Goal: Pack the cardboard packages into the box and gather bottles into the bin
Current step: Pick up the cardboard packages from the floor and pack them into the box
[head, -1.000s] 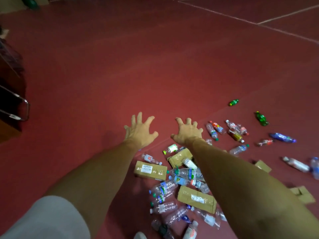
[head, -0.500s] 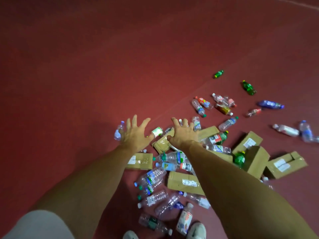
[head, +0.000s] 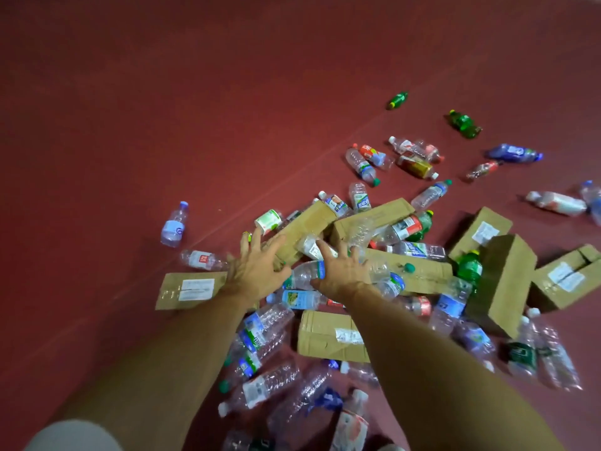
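Light is dim and warm; the red floor [head: 130, 125] darkens toward the corners. My left hand [head: 257, 270] and the nearest bottles [head: 276, 395] smear with blur.

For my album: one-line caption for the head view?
Left hand and right hand, both open, reach over bottles and cardboard packages strewn on a red floor.

A red floor [head: 162, 109] carries scattered plastic bottles [head: 174, 221] and cardboard packages [head: 192, 289].

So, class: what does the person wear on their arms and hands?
The left arm wears a pale grey short sleeve, forearm bare. The right arm looks wholly bare. On left hand and right hand, no gloves or watch.
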### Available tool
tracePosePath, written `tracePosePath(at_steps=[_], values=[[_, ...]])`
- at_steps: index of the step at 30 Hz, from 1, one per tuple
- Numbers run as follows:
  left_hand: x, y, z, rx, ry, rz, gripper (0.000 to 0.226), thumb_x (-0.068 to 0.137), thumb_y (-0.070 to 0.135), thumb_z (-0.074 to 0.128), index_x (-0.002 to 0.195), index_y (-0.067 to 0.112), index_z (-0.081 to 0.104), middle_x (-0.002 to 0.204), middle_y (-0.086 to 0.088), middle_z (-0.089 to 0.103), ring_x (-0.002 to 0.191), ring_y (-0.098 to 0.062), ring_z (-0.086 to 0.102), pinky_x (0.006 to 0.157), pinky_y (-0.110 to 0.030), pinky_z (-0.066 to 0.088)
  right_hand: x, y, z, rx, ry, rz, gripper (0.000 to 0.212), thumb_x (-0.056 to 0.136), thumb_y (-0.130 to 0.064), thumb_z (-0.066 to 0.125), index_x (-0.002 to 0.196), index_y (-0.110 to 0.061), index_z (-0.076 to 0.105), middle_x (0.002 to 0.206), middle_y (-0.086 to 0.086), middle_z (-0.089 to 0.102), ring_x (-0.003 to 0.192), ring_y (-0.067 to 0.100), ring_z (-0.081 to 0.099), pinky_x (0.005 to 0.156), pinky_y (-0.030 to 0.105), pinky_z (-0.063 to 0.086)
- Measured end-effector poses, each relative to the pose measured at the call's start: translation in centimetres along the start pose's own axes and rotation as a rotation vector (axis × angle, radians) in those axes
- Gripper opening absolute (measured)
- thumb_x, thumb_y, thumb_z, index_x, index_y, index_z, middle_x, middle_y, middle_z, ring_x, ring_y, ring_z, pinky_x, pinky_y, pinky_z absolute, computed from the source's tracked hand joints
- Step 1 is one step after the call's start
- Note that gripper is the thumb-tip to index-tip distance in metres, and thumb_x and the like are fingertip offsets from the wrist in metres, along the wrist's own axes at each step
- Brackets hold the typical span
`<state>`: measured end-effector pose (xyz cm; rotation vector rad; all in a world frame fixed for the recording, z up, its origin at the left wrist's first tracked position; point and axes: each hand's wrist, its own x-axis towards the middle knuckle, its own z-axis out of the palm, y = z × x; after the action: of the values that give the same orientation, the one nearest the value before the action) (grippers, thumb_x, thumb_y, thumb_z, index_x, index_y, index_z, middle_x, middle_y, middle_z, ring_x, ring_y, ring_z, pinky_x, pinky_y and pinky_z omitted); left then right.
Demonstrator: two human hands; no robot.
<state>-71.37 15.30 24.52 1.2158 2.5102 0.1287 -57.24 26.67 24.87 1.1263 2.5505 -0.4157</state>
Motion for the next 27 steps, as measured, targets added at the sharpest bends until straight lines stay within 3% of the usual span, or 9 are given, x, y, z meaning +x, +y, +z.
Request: tracePosePath(at_steps=[6,12,20,27], values=[[2.5,-4.1,14.1,-0.016,-0.001,-0.048,0.074,0.088,0.059,0.053,0.150,0.053,0.014,0.166,-0.004,-0.003,0.152,-0.032,-0.003,0.114,-0.066,0.019,5.8,0.6,11.6,-0.051,-0.064,-0.141,0.097,0.088,-0.062,0.060,0.158,-0.037,-0.002,0.164,0.009,0.004,0.149,0.041,0.008,0.113,0.067,0.019],[4.3,-5.8,21.7,0.026,-0.035,-0.021,0.076,0.087,0.065,0.052,0.151,0.054,0.013,0.166,-0.003,-0.005,0.152,-0.029,-0.003,0.114,-0.066,0.016,8.8,3.7,19.0,-0.077,-0.063,-0.183,0.105,0.083,-0.067,0.064,0.157,-0.038,-0.004,0.164,0.010,0.004,0.148,0.038,0.012,0.112,0.064,0.027],[4.0,-6.0,25.9,0.077,-0.134,0.034,0.080,0.087,0.066,0.053,0.151,0.057,0.006,0.165,-0.002,-0.017,0.152,-0.028,-0.011,0.113,-0.070,0.004,7.8,5.8,24.4,-0.145,-0.174,-0.233,0.109,0.074,-0.081,0.059,0.155,-0.046,-0.006,0.164,0.011,0.003,0.148,0.038,0.013,0.114,0.064,0.021],[3.1,-7.5,25.9,0.124,-0.144,0.066,0.082,0.087,0.066,0.054,0.150,0.057,0.003,0.165,-0.005,-0.015,0.152,-0.026,-0.012,0.115,-0.070,0.003,7.7,5.1,26.2,-0.238,-0.258,-0.265,0.122,0.069,-0.082,0.064,0.154,-0.044,-0.015,0.165,0.016,-0.013,0.150,0.044,-0.003,0.116,0.068,0.010]])
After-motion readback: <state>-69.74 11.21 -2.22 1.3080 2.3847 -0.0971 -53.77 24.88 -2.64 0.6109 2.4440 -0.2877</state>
